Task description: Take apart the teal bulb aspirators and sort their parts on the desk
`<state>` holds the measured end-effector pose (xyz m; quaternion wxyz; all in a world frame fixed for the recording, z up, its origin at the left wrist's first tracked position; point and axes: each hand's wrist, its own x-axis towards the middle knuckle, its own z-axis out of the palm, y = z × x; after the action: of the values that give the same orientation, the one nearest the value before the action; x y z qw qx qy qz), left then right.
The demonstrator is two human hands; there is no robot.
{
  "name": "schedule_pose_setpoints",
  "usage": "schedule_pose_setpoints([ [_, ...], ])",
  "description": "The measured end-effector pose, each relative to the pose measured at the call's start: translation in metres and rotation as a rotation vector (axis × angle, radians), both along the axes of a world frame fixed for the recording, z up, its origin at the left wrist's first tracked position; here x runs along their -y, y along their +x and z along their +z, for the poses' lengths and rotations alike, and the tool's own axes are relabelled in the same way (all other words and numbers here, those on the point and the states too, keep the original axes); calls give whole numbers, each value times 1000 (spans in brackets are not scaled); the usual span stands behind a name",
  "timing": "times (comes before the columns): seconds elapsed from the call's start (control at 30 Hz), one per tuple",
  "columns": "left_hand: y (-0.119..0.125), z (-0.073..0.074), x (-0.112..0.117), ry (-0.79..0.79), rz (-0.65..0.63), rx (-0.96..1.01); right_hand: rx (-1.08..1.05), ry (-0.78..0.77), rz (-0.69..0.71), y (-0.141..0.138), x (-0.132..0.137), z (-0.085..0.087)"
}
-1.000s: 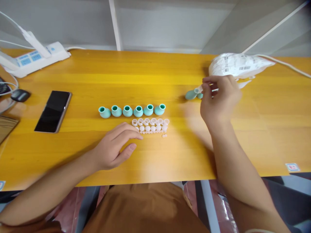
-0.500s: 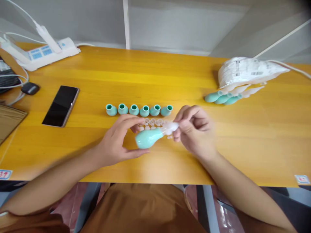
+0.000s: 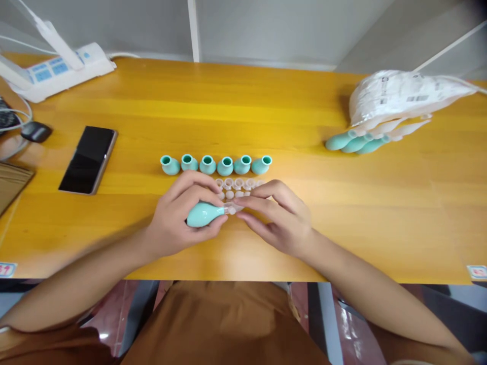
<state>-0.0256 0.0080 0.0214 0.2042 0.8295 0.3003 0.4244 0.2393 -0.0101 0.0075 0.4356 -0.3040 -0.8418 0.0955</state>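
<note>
Here, the left hand [image 3: 178, 215] is wrapped round a green bulb [image 3: 204, 215], fingers over the top and thumb along the underside, with the bulb lying on its side and its narrow end toward the right. A clear nozzle [image 3: 230, 208] sits at that narrow end, and the fingertips of the right hand [image 3: 239, 209] are at its far side, thumb below and fingers above; whether they pinch it or only rest close, I cannot tell. Just beyond the hands are clear rings [image 3: 239, 183] in a row and small white discs [image 3: 229, 194] nearer, both partly hidden. Behind those, six open bulbs [image 3: 225, 166] stand side by side, mouths up. Farther off to the right, three bulbs with nozzles [image 3: 355, 146] lie together in front of a white plastic bag [image 3: 399, 94]. Well to the left, a dark-screened phone [image 3: 87, 159] lies on the wooden desk [image 3: 342, 203], and a white power strip [image 3: 57, 76] is behind it.
</note>
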Motion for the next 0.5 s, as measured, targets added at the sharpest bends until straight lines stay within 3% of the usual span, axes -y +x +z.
schedule_pose_setpoints([
  [0.5, 1, -1, 4, -44, -22, -47, 40, 41, 35, 0, 2, -8],
])
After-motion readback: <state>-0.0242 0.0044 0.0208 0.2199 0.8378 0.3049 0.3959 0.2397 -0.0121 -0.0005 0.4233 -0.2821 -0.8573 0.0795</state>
